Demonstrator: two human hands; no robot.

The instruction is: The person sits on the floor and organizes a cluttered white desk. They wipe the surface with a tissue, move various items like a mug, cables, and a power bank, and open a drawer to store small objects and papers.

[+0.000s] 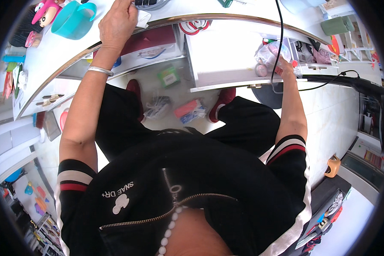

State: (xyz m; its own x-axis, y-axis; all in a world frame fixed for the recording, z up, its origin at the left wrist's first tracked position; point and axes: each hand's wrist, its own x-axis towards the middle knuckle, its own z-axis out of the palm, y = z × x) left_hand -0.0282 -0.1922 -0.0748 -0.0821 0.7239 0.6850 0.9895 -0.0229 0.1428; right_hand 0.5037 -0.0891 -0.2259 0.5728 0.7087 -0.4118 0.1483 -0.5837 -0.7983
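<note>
My left hand (118,24) rests at the desk's front edge, its fingers curled by a white piece of paper or tissue (143,18); whether it grips this I cannot tell. A dark object and a grey cable lie just beyond. My right hand (284,68) reaches into the right part of an open white drawer (220,72) and holds a clear plastic bag (270,54) with things inside. Beside the bag, a small round pink container (261,70) sits in the drawer. A black cable (280,32) hangs down in front of the bag.
A teal plastic cup (73,20) stands on the desk at the left. On the floor between my feet are a green box (168,76) and bagged items (190,111). Another open drawer (153,56) holds a dark red item. An orange stool (332,166) is at the right.
</note>
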